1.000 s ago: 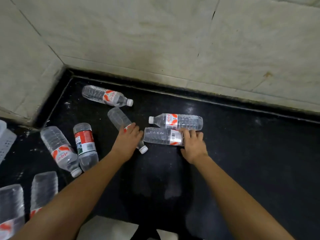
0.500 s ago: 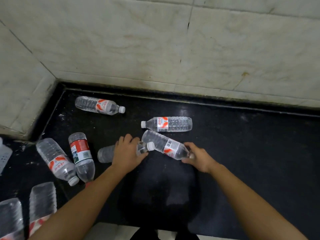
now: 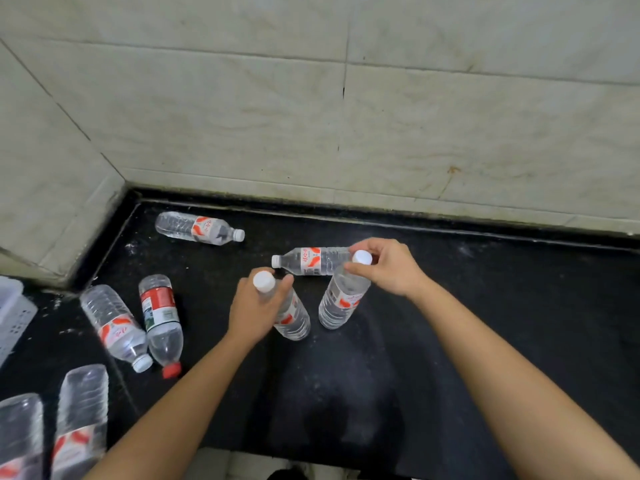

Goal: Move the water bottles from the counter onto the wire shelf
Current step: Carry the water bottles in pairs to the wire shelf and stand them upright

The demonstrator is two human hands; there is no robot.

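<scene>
Left hand: the left hand (image 3: pixel 254 310) grips the left bottle (image 3: pixel 293 318) at the neck; its fingers (image 3: pixel 284 285) are curled round the neck just under the white cap.
Left bottle: it stands almost upright, a little tilted, with the cap up; I cannot tell if its base rests on the surface (image 3: pixel 485 306) or is just above it.
Right hand: the right hand (image 3: pixel 388 266) pinches the right bottle (image 3: pixel 341 299) at the neck, with thumb and fingers (image 3: pixel 367 244) pressed round it below the white cap.
Right bottle: it is cap up and tilted, near the left bottle but apart from it.
Lying bottle: one bottle (image 3: pixel 311 260) lies on its side just behind both hands, cap to the left.
Corner bottle: another bottle (image 3: pixel 197 228) lies near the tiled wall (image 3: pixel 346 133), cap to the right.
Left group: a red-cap bottle (image 3: pixel 161 320) and a white-cap bottle (image 3: pixel 114 323) lie side by side and touch near their caps.
Lower left: two blurred bottles (image 3: pixel 81 417) lie at the edge of the view.
Left edge: a white basket (image 3: pixel 14 313) with small holes is partly visible.
</scene>
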